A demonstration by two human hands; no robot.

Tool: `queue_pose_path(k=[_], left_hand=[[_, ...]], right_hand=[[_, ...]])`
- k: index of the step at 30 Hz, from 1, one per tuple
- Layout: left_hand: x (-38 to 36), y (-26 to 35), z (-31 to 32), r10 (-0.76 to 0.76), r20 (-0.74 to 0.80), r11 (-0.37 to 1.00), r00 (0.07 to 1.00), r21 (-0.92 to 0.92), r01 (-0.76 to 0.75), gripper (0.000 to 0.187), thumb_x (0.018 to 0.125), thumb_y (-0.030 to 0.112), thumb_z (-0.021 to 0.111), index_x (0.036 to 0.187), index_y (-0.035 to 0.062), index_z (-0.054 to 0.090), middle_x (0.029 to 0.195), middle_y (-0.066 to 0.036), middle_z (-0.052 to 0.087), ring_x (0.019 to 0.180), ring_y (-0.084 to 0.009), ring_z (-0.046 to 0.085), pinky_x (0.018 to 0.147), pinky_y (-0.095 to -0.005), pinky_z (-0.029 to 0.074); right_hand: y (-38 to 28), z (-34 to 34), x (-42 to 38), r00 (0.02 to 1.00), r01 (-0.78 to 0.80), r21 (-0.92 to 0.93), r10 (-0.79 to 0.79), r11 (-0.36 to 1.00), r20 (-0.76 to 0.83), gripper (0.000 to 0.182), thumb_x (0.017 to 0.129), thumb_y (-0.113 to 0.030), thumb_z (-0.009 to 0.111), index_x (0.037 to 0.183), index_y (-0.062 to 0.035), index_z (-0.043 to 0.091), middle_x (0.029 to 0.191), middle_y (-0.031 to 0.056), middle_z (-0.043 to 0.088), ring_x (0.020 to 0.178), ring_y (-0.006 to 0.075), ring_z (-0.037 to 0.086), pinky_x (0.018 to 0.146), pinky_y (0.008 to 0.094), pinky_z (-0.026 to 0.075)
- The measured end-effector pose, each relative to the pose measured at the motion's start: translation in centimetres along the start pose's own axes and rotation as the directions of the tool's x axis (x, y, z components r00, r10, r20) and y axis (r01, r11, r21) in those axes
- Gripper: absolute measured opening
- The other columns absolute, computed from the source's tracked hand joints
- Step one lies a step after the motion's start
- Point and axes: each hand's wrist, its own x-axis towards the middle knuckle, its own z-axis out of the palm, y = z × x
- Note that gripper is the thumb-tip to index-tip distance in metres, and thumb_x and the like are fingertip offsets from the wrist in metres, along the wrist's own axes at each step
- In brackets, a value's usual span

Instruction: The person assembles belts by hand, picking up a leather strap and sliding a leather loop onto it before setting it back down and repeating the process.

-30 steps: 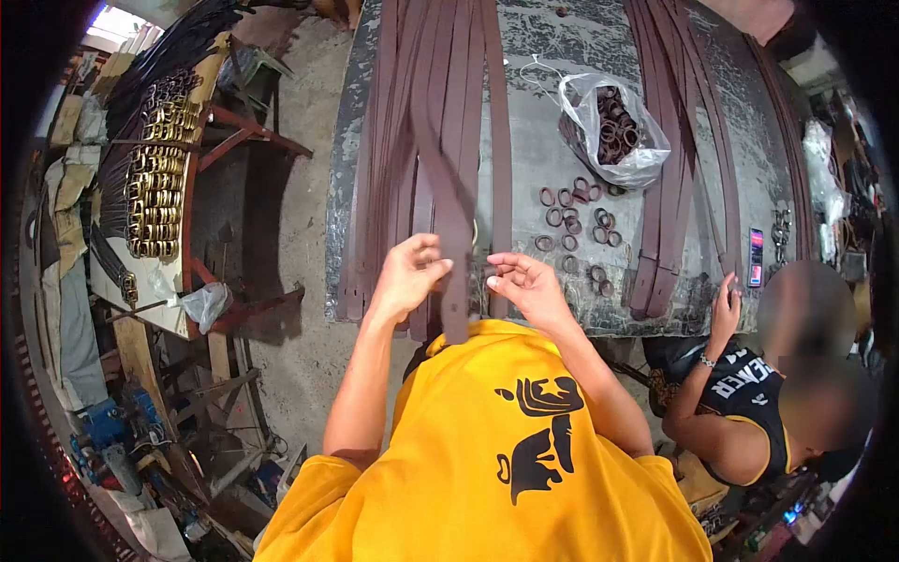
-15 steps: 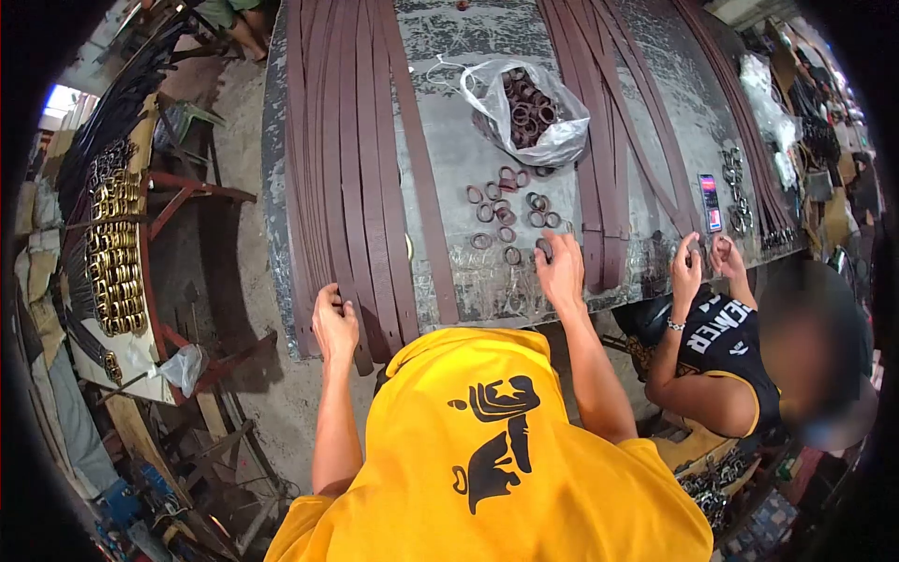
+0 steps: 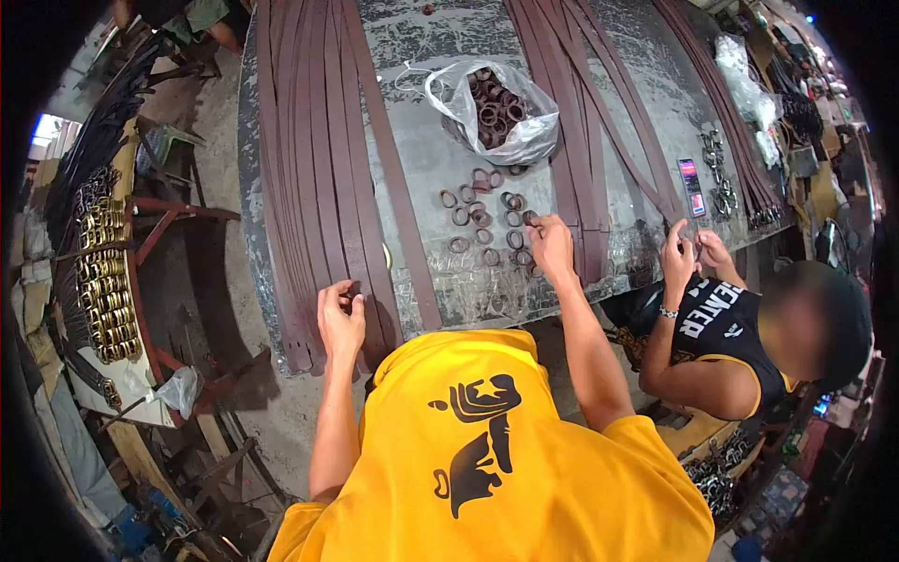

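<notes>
Long brown leather straps (image 3: 318, 140) lie side by side across the dark table. My left hand (image 3: 341, 320) is at their near ends by the table edge, fingers and thumb closed on a strap; the exact grip is partly hidden. Among small brown leather loops (image 3: 479, 218) scattered mid-table, my right hand (image 3: 552, 248) pinches one loop (image 3: 530, 217) at its fingertips. Beyond them sits a clear plastic bag (image 3: 536, 136), its mouth open, filled with many more loops.
At right a co-worker in a black jersey (image 3: 716, 328) works with both hands at the table edge. Near that person lie a phone (image 3: 691, 187) and metal buckles (image 3: 719, 173). More straps (image 3: 576, 159) run right of the bag. Gold buckles (image 3: 105, 281) hang on a rack at left.
The view has shifted, so the table appears further left. My right hand has moved farther in over the loops. My left hand has slid a little rightward across the strap ends.
</notes>
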Motion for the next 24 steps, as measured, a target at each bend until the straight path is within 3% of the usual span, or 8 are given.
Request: queue_pose_path(k=[2,5,8,11,14,17,21,24], left_hand=[[-0.3,0.6,0.9,0.016,0.03,0.998,0.999,-0.057,-0.014,0.025,0.075,0.002,0.065,0.1,0.0011,0.06,0.09,-0.01,0.058,0.072,-0.0179,0.056,0.066,-0.0306,0.048],[-0.4,1.3,1.9,0.02,0.087,0.992,0.996,-0.124,-0.009,0.025,0.076,0.003,0.065,0.1,0.0009,0.06,0.089,-0.01,0.06,0.069,-0.0171,0.057,0.062,-0.0295,0.048],[-0.6,2.6,2.3,-0.029,0.159,0.989,0.987,-0.139,0.052,0.024,0.077,0.004,0.064,0.1,0.0005,0.06,0.087,-0.01,0.062,0.069,-0.0171,0.058,0.061,-0.03,0.048],[-0.7,2.8,2.7,-0.041,0.154,0.994,0.987,-0.099,0.057,0.023,0.077,0.004,0.064,0.1,0.0008,0.06,0.088,-0.011,0.062,0.069,-0.0177,0.059,0.061,-0.0303,0.048],[-0.9,2.9,2.3,-0.017,0.113,0.998,0.993,0.067,0.009,0.024,0.076,0.007,0.066,0.1,0.0024,0.06,0.091,-0.01,0.059,0.076,-0.0219,0.059,0.068,-0.0333,0.048],[-1.0,2.1,2.2,0.029,0.033,0.99,0.999,0.139,-0.033,0.024,0.075,0.009,0.066,0.098,0.0034,0.06,0.09,-0.01,0.055,0.079,-0.0255,0.057,0.073,-0.0369,0.047],[-1.1,1.1,2.2,0.022,0.041,0.991,0.999,0.131,-0.027,0.023,0.076,0.01,0.065,0.097,0.0042,0.059,0.091,-0.011,0.053,0.082,-0.0268,0.056,0.075,-0.0387,0.046],[-1.0,1.6,2.0,-0.015,0.063,0.993,0.998,0.119,0.007,0.023,0.076,0.01,0.065,0.097,0.004,0.06,0.09,-0.01,0.054,0.081,-0.026,0.057,0.075,-0.038,0.047]], right_hand=[[0.9,0.2,0.2,0.995,-0.095,0.2,0.09,0.975,0.035,0.027,0.079,-0.017,0.066,0.095,0.0041,0.064,0.08,0.0152,0.066,0.073,0.026,0.064,0.069,0.0346,0.049],[3.5,1.3,0.0,0.989,-0.132,0.445,0.09,0.886,0.115,0.03,0.079,-0.019,0.067,0.098,0.0049,0.063,0.079,0.016,0.066,0.072,0.0201,0.063,0.068,0.0327,0.048],[2.8,0.4,-0.8,0.973,-0.207,0.518,0.121,0.83,0.195,0.032,0.079,-0.021,0.068,0.098,0.0047,0.064,0.08,0.015,0.067,0.073,0.0157,0.062,0.066,0.0312,0.047],[2.5,0.5,-1.3,0.979,-0.19,0.529,0.119,0.827,0.165,0.026,0.08,-0.017,0.066,0.095,0.0031,0.064,0.081,0.0151,0.067,0.071,0.0218,0.064,0.065,0.0331,0.048],[0.0,-1.4,-1.6,0.997,-0.048,0.042,0.046,0.998,0.06,0.02,0.078,-0.014,0.064,0.093,0.0001,0.065,0.082,0.0146,0.066,0.074,0.0295,0.062,0.067,0.0375,0.048],[-1.0,-1.6,-1.6,0.992,0.11,-0.206,-0.119,0.972,-0.03,0.019,0.077,-0.013,0.064,0.093,-0.0033,0.065,0.085,0.0143,0.064,0.081,0.0345,0.059,0.072,0.0419,0.046],[-3.5,-0.3,-1.0,0.964,0.241,-0.262,-0.262,0.935,-0.051,0.021,0.075,-0.016,0.065,0.095,-0.0066,0.066,0.092,0.0131,0.06,0.09,0.0324,0.056,0.076,0.0418,0.044],[-3.7,1.1,-0.6,0.986,0.164,-0.263,-0.16,0.951,0.038,0.022,0.075,-0.017,0.067,0.092,-0.0041,0.066,0.093,0.0144,0.059,0.093,0.0324,0.056,0.078,0.0419,0.045]])
